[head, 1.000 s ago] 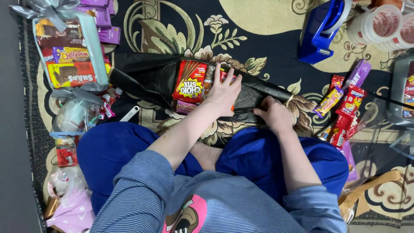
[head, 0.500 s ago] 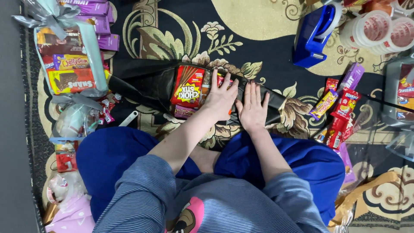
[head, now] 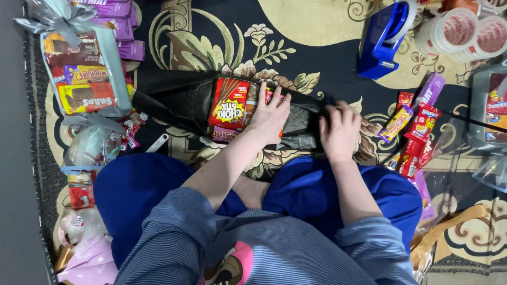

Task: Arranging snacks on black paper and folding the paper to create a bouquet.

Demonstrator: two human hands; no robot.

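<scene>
Patterned dark carpet (head: 317, 31) spreads under my crossed legs. On it lies a black sheet (head: 179, 97) with a red snack box (head: 228, 103) on top. My left hand (head: 269, 116) lies flat, fingers spread, pressing the snacks just at the box's 3 o'clock edge. My right hand (head: 339, 131) presses down on the sheet's crumpled end, fingers curled, farther toward 3 o'clock. A blue tape dispenser (head: 383, 39) sits at 1 o'clock, loose candy bars (head: 417, 126) at 3, a wrapped snack bundle (head: 84, 74) at 9.
</scene>
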